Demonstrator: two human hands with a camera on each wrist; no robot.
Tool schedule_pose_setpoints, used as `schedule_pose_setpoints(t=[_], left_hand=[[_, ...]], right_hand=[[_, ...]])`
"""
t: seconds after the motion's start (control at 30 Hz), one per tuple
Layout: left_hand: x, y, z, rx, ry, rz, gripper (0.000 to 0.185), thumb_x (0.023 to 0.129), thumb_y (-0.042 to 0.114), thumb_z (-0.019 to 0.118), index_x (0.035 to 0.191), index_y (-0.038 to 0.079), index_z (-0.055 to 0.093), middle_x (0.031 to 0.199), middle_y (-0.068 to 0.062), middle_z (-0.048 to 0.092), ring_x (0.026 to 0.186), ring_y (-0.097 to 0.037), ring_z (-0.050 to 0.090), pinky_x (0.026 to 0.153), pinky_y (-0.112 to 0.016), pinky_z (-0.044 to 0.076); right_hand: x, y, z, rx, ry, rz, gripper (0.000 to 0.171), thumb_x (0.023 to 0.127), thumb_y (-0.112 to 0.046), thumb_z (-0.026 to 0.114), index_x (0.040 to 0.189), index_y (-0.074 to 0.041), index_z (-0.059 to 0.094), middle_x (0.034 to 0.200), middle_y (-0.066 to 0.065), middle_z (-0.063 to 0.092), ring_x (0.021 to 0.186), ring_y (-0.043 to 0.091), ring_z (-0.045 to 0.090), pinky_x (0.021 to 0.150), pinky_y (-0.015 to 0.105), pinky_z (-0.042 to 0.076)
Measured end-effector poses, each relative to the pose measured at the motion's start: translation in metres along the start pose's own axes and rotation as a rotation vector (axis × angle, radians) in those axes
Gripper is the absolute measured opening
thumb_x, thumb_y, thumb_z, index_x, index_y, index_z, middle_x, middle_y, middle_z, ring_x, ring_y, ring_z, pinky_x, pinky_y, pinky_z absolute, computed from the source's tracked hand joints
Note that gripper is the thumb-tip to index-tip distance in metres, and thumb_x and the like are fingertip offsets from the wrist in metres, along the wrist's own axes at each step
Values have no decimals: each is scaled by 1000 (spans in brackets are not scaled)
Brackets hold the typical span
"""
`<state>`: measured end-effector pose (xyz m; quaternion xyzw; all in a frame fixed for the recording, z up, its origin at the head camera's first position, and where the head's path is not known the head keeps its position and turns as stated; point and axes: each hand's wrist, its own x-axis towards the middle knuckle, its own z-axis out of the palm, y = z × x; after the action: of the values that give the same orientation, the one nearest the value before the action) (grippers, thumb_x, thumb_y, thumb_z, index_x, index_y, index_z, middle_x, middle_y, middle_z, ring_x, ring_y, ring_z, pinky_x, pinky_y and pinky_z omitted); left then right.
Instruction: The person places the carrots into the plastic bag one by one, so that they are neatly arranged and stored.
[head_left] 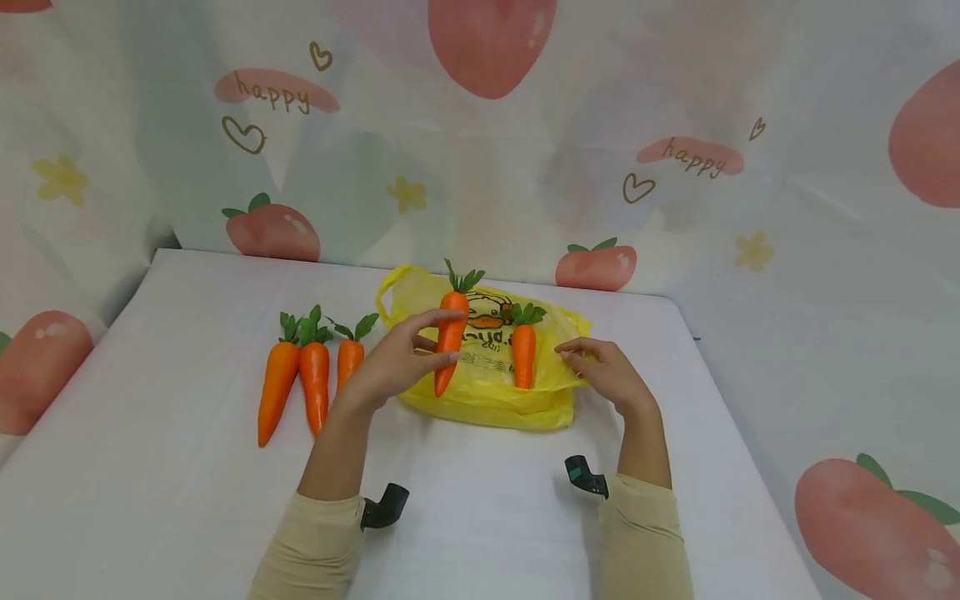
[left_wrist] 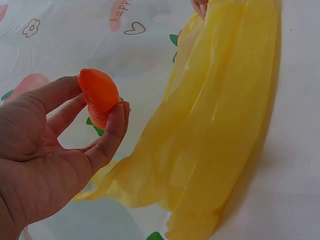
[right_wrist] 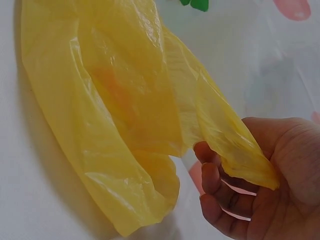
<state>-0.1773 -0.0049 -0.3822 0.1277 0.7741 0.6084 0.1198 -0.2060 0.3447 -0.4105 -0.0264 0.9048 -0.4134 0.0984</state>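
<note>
bench (head_left: pixel 187 500): white, carries everything
bag (head_left: pixel 487 392): yellow plastic, lying flat mid-bench; one carrot (head_left: pixel 523 354) lies on it
right hand (head_left: pixel 611 375): pinches bag edge, lifting the mouth
left hand (head_left: pixel 393 362): grips held carrot (head_left: pixel 451 337) over bag, tip down
spare carrots (head_left: pixel 311 375): three, just left of bag

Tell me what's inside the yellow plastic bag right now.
One carrot seems to sit in the yellow bag, leafy top poking out; its tip is hidden by the plastic. The left hand holds another carrot above it. The right hand pinches the bag's edge. Deeper contents cannot be seen.
</note>
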Motion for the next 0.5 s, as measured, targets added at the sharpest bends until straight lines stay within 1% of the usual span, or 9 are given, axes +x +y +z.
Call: schedule_pose_setpoints(t=[0.1,0.2,0.3,0.37,0.43,0.5], left_hand=[[2,-2,2,3,-18,-6,54,97,17,75,147,31,59,141,-3,54,116,-32,56,81,-49,56],[6,-5,5,5,-35,-12,53,98,20,75,148,29,58,141,-3,55,112,-30,59,78,-43,56],[8,-8,8,6,-63,-10,52,99,19,73,148,26,58,142,-5,53,106,-29,61,73,-37,53],[10,-9,10,15,-75,-16,51,99,19,73,147,26,58,141,-6,52,103,-28,62,73,-36,52],[12,-8,12,29,-83,-23,49,99,19,73,146,27,60,141,-8,52,101,-29,62,74,-36,52],[14,-7,14,47,-85,-34,49,99,19,73,145,27,60,142,-9,51,103,-30,62,78,-39,53]], right_hand=[[1,-1,0,2,-1,0,32,108,-23,56,129,-5,69,128,15,62,103,31,55,90,39,47],[1,-3,1,6,0,5,31,108,-24,56,129,-5,70,129,14,62,103,30,55,90,39,47],[0,-4,1,4,-5,12,31,108,-24,56,129,-5,69,129,14,62,102,30,55,89,39,46],[0,-4,1,2,-3,16,31,108,-23,56,129,-5,70,128,14,63,101,30,55,88,38,46],[0,-4,1,-3,-4,14,31,108,-23,56,129,-5,69,127,14,62,101,29,54,87,38,46],[0,-5,2,-5,-1,10,31,108,-23,56,129,-5,69,128,14,62,101,29,54,87,38,47]])
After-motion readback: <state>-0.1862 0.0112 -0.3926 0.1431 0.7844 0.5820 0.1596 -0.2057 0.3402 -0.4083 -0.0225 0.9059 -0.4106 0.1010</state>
